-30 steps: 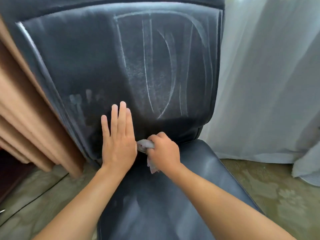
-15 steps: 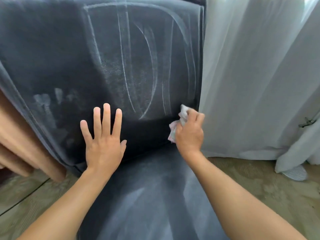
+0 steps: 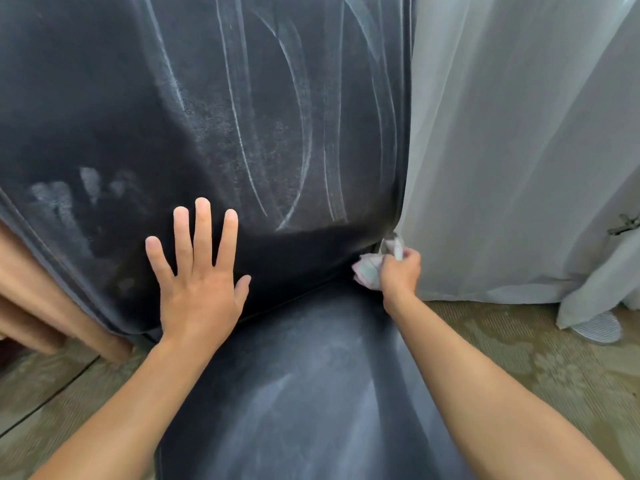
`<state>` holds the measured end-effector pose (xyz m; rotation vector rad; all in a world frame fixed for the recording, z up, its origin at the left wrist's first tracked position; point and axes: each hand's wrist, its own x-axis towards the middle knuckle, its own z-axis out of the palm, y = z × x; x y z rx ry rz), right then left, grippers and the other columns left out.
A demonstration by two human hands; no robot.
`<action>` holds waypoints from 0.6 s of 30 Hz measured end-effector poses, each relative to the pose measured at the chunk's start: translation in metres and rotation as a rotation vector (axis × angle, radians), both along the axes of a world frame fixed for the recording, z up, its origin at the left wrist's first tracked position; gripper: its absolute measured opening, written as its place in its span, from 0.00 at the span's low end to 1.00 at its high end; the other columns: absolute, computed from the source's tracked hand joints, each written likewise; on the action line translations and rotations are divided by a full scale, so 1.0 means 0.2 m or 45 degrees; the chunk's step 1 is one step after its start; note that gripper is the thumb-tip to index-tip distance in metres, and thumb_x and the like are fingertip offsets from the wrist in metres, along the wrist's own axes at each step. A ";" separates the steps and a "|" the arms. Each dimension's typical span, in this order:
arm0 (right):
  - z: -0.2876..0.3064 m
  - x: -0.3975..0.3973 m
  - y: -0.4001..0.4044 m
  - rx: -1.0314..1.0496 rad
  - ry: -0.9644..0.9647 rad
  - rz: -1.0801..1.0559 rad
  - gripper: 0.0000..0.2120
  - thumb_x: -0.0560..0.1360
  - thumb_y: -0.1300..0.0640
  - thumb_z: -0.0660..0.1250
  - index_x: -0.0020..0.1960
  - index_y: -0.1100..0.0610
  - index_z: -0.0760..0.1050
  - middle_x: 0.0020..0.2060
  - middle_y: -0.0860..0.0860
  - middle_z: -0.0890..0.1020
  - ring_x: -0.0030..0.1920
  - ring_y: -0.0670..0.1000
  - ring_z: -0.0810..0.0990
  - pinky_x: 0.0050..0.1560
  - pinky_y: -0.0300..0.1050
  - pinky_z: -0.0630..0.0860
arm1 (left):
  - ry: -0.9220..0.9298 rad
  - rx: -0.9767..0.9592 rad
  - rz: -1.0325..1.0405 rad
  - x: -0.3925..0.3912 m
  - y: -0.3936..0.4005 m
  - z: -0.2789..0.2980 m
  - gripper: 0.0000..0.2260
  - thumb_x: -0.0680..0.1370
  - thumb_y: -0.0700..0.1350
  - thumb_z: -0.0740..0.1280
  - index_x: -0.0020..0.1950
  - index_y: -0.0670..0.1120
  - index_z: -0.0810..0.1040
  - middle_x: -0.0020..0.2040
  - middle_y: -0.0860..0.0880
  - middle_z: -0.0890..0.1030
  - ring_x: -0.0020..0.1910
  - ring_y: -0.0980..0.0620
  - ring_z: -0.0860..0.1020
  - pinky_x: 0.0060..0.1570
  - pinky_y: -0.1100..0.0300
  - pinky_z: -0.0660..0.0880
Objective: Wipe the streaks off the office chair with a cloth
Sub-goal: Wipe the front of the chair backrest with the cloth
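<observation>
Your left hand [image 3: 199, 282] lies flat on the lower backrest [image 3: 104, 98], fingers spread, blocking that patch; the streaks [image 3: 298, 140] above and to its right stand open to reach. Your right hand [image 3: 400, 271], gripping the cloth [image 3: 369, 270], sits at the backrest's right edge, where the white curtain [image 3: 519, 133] hangs just beside the chair and leaves little room. On the left, the tan drape [image 3: 41, 306] presses against the backrest's edge. The seat [image 3: 311, 393] between your forearms is open.

Soft daylight through the curtain [image 3: 519, 133] — wide-angle edge bending
</observation>
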<state>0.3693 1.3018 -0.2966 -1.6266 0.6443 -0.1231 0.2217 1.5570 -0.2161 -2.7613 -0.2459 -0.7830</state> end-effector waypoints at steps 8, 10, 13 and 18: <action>-0.13 -0.31 0.48 -0.363 -0.204 0.709 0.17 0.75 0.60 0.69 0.62 0.59 0.71 0.59 0.56 0.73 0.57 0.59 0.76 0.59 0.50 0.73 | -0.030 -0.028 0.027 0.01 0.02 -0.04 0.49 0.76 0.51 0.74 0.86 0.46 0.45 0.85 0.37 0.39 0.83 0.34 0.38 0.74 0.25 0.39; -0.10 -0.33 0.48 -0.285 -0.201 0.742 0.08 0.75 0.54 0.70 0.52 0.53 0.76 0.52 0.52 0.78 0.50 0.55 0.79 0.55 0.52 0.77 | -0.038 -0.031 0.024 0.01 0.03 -0.04 0.48 0.77 0.50 0.74 0.86 0.46 0.45 0.85 0.37 0.39 0.83 0.34 0.38 0.73 0.25 0.38; -0.05 -0.24 0.33 0.182 -0.041 0.196 0.10 0.64 0.45 0.69 0.40 0.49 0.75 0.38 0.50 0.83 0.39 0.53 0.84 0.47 0.56 0.83 | -0.048 -0.029 0.007 0.01 0.02 -0.04 0.48 0.77 0.50 0.74 0.86 0.46 0.45 0.85 0.37 0.40 0.83 0.34 0.39 0.73 0.26 0.37; 0.19 -0.04 0.21 0.274 -0.148 -0.338 0.09 0.78 0.49 0.66 0.53 0.54 0.71 0.55 0.55 0.77 0.49 0.58 0.79 0.49 0.51 0.76 | -0.048 -0.035 0.006 0.01 0.02 -0.03 0.48 0.77 0.51 0.74 0.86 0.46 0.45 0.85 0.37 0.40 0.83 0.34 0.38 0.74 0.27 0.37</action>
